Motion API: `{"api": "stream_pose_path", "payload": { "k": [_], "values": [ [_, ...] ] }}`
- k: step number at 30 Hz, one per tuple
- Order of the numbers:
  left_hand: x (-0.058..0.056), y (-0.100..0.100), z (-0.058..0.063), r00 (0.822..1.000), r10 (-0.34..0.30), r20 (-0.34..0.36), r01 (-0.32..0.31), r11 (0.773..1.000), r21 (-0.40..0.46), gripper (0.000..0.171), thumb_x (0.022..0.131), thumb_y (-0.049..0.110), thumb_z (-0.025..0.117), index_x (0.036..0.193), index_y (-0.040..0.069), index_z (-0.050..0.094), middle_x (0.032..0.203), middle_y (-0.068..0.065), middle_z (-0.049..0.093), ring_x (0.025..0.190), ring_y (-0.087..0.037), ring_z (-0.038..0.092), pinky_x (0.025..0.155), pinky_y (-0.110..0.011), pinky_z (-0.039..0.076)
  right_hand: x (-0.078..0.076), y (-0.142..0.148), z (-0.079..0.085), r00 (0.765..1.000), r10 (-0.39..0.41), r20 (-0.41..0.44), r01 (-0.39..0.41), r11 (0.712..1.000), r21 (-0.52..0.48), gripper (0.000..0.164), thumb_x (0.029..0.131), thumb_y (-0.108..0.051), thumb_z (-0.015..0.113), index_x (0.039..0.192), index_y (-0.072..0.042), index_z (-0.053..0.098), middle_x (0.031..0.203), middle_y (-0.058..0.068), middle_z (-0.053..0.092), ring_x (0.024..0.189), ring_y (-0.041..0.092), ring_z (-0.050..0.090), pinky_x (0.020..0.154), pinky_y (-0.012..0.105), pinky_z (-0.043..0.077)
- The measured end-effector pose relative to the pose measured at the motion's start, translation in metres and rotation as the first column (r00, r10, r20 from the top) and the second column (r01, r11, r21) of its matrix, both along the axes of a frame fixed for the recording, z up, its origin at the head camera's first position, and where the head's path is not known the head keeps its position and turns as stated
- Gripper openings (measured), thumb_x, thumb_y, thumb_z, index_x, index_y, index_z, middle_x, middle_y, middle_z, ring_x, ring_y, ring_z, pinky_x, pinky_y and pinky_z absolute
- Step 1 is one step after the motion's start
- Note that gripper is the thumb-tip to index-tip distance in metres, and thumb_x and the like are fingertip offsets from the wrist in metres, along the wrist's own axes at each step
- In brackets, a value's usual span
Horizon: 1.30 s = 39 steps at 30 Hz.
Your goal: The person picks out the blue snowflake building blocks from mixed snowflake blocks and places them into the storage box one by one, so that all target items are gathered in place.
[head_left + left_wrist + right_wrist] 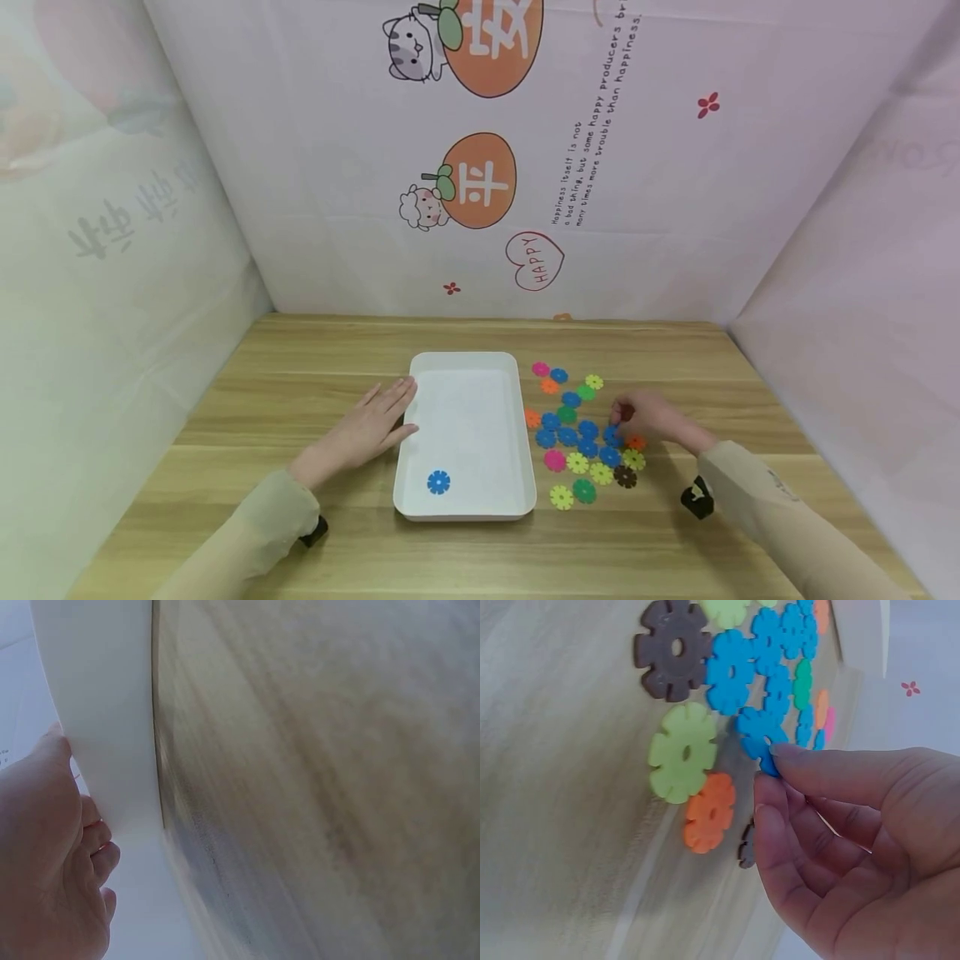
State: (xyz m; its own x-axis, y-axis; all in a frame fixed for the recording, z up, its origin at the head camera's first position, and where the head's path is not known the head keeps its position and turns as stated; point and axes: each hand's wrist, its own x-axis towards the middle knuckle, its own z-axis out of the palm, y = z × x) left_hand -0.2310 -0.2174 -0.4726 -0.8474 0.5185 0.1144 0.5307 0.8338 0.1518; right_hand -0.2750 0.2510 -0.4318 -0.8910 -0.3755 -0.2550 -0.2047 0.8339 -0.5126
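You are pinching a blue disc [754,731] in your right hand [654,415], thumb pressing from one side and a fingertip backing it from the other, so the gap between them is closing down to the disc's own thinness. The remaining fingers are curling loosely behind. The disc is showing one flat, bright, evenly coloured face, with narrow slots cutting its edge into rounded petals and a small hole sitting close by your thumb tip. It is tilting in your hold, and its near edge is disappearing under the thumb. You are holding it at the right side of the pile, right of the tray [467,408]; whether it is touching the blue discs [727,675] beyond it, I cannot tell.

Nearby, a lime disc [694,765] and an orange disc [707,825] are lying just beside each other, edges overlapping in the right wrist view, and a brown disc [658,660] is lying on the table [315,358] past the lime one.

Your left hand [369,425] is resting at the tray's left rim, fingers reaching out straight over the edge, thumb spreading away from them, gripping no disc. Inside the white tray, a single blue piece [433,482] is lying flat near the lower left corner, its petals and centre hole showing.
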Motion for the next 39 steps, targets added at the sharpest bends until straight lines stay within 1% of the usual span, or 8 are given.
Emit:
{"api": "stream_pose_path", "payload": {
  "k": [5, 11, 15, 20, 26, 30, 33, 39],
  "values": [
    [0.001, 0.0, 0.003, 1.0, 0.001, 0.01, -0.001, 1.0, -0.009, 0.071, 0.104, 0.045, 0.046, 0.155, 0.0, 0.027, 0.164, -0.016, 0.027, 0.152, -0.033, 0.028, 0.124, -0.057, 0.022, 0.0, -0.003, 0.007, 1.0, 0.012, -0.003, -0.012, 1.0, 0.0, 0.007, 0.087, -0.006, 0.069, 0.092, -0.003, 0.066, 0.088, 0.007, 0.066, 0.078, 0.016, 0.057, 0.068, 0.029, 0.05],
    [0.0, 0.0, 0.004, 1.0, 0.004, 0.013, -0.004, 1.0, -0.023, 0.07, 0.104, 0.046, 0.044, 0.156, 0.003, 0.026, 0.164, -0.013, 0.025, 0.153, -0.03, 0.027, 0.124, -0.056, 0.021, 0.002, -0.016, 0.019, 0.999, 0.039, 0.007, -0.039, 0.997, -0.061, 0.007, 0.089, -0.008, 0.067, 0.094, -0.002, 0.066, 0.088, 0.007, 0.068, 0.076, 0.015, 0.058, 0.065, 0.027, 0.05],
    [0.0, 0.001, 0.004, 1.0, 0.006, 0.013, -0.006, 1.0, -0.028, 0.07, 0.104, 0.046, 0.044, 0.156, 0.004, 0.026, 0.164, -0.013, 0.026, 0.152, -0.03, 0.027, 0.124, -0.056, 0.021, 0.003, -0.03, 0.027, 0.998, 0.058, 0.032, -0.054, 0.991, -0.125, 0.01, 0.092, -0.009, 0.065, 0.097, 0.0, 0.067, 0.092, 0.01, 0.069, 0.08, 0.019, 0.062, 0.069, 0.033, 0.055],
    [0.0, 0.0, 0.005, 1.0, 0.005, 0.005, -0.005, 1.0, -0.024, 0.07, 0.104, 0.046, 0.045, 0.156, 0.003, 0.027, 0.164, -0.013, 0.027, 0.152, -0.031, 0.028, 0.124, -0.056, 0.022, 0.001, -0.05, 0.033, 0.995, 0.047, 0.088, -0.032, 0.985, -0.172, 0.014, 0.094, -0.011, 0.064, 0.101, 0.001, 0.066, 0.097, 0.011, 0.068, 0.082, 0.02, 0.064, 0.078, 0.041, 0.059],
    [0.0, 0.0, 0.005, 1.0, 0.003, -0.001, -0.003, 1.0, -0.022, 0.07, 0.104, 0.045, 0.045, 0.155, 0.002, 0.027, 0.163, -0.014, 0.028, 0.152, -0.031, 0.028, 0.124, -0.057, 0.023, -0.003, -0.075, 0.034, 0.994, 0.069, 0.086, -0.05, 0.977, -0.206, 0.011, 0.094, -0.013, 0.066, 0.099, -0.003, 0.067, 0.093, 0.008, 0.069, 0.082, 0.022, 0.066, 0.078, 0.042, 0.06],
    [0.0, 0.0, 0.005, 1.0, 0.002, 0.003, -0.002, 1.0, -0.019, 0.069, 0.104, 0.044, 0.045, 0.155, 0.001, 0.028, 0.163, -0.015, 0.028, 0.152, -0.032, 0.028, 0.124, -0.057, 0.022, -0.004, -0.096, 0.03, 0.987, 0.146, 0.064, -0.126, 0.959, -0.254, 0.01, 0.091, -0.007, 0.067, 0.095, 0.002, 0.066, 0.089, 0.012, 0.07, 0.078, 0.021, 0.068, 0.076, 0.041, 0.062],
    [-0.001, 0.0, 0.004, 1.0, 0.001, 0.007, -0.001, 1.0, -0.02, 0.069, 0.104, 0.044, 0.045, 0.155, 0.001, 0.027, 0.164, -0.015, 0.027, 0.152, -0.032, 0.027, 0.124, -0.056, 0.021, -0.004, -0.113, 0.027, 0.981, 0.191, 0.042, -0.175, 0.952, -0.25, 0.008, 0.09, -0.006, 0.068, 0.093, 0.001, 0.067, 0.087, 0.012, 0.07, 0.075, 0.018, 0.068, 0.073, 0.038, 0.062],
    [-0.001, -0.001, 0.003, 1.0, 0.0, 0.001, 0.0, 1.0, -0.024, 0.069, 0.104, 0.045, 0.044, 0.156, 0.002, 0.027, 0.164, -0.015, 0.027, 0.152, -0.032, 0.028, 0.124, -0.057, 0.022, 0.001, -0.147, 0.022, 0.974, 0.218, 0.056, -0.202, 0.955, -0.216, 0.005, 0.09, -0.006, 0.069, 0.093, -0.002, 0.069, 0.086, 0.007, 0.07, 0.071, 0.015, 0.066, 0.068, 0.03, 0.06]
  ]
}}
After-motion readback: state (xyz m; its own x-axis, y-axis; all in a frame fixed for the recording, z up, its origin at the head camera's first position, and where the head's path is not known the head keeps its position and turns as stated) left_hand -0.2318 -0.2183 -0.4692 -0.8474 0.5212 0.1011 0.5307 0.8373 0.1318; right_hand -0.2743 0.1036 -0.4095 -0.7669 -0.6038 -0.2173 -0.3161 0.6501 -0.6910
